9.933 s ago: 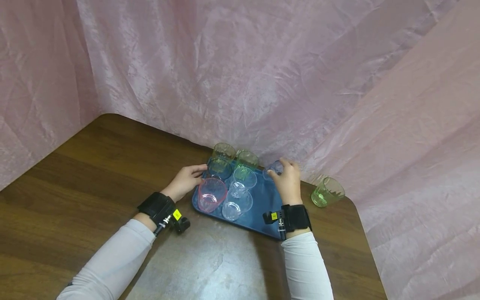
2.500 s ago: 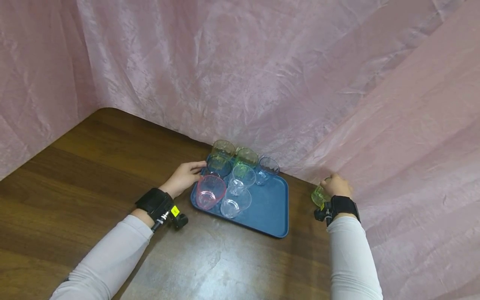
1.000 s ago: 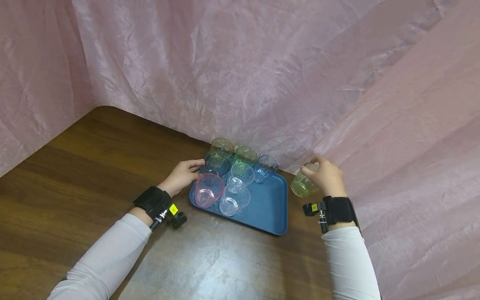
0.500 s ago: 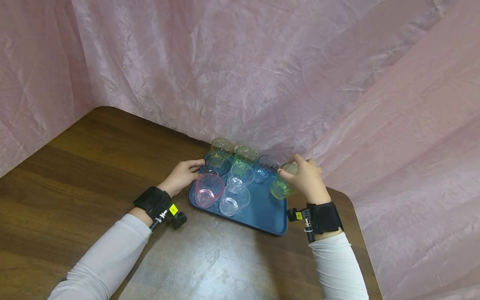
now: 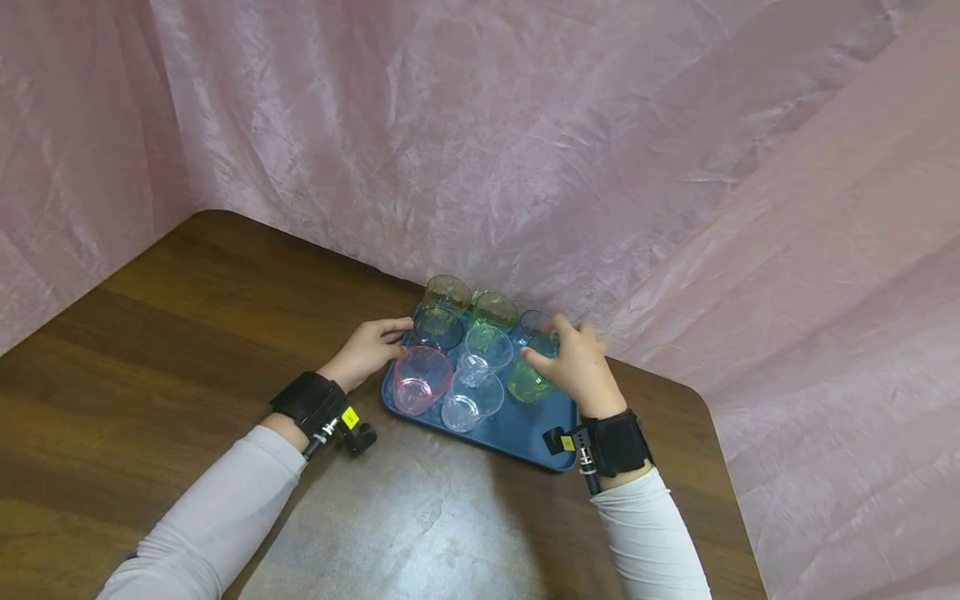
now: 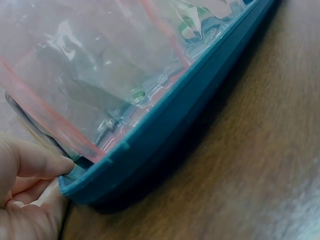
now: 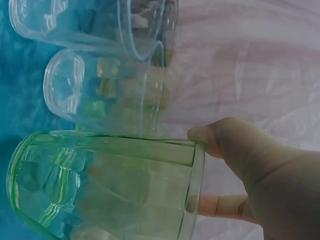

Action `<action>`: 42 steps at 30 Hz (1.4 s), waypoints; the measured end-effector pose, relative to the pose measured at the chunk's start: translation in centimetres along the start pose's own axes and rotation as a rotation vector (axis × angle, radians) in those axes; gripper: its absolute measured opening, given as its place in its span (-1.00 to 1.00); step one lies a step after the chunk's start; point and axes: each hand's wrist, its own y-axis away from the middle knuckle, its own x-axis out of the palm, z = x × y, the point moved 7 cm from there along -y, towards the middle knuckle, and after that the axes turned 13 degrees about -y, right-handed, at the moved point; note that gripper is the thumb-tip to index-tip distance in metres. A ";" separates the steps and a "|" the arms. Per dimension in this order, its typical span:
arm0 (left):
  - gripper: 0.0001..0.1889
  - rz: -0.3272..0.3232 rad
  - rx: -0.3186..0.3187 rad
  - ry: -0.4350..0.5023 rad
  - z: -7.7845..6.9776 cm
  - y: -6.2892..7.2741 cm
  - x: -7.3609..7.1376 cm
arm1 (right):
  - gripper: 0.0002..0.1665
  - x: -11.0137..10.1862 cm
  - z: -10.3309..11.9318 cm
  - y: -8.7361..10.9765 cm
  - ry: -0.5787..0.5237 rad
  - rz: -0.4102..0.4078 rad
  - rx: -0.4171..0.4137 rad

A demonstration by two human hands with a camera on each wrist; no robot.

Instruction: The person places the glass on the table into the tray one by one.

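Observation:
My right hand grips a green plastic cup by its rim, over the right half of the blue tray. In the right wrist view, the thumb and a finger are on the rim of the green cup; I cannot tell whether its base touches the tray. My left hand pinches the tray's left edge, and the left wrist view has the thumb at the corner of the tray rim. A pink-rimmed cup stands just inside that edge.
Also on the tray are clear cups, a dark-rimmed cup, a yellowish cup, another green cup and a blue cup partly behind my right fingers. A pink curtain hangs behind the wooden table.
My right hand has taken the green cup from the table at the right and carried it left over the tray. Earlier it let go of the blue cup on the tray. My left hand has stayed put.

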 end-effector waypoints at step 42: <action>-0.40 -0.009 0.022 -0.006 0.0 -0.3 0.0 | -0.27 2.7 -0.1 -0.2 0.130 0.036 0.013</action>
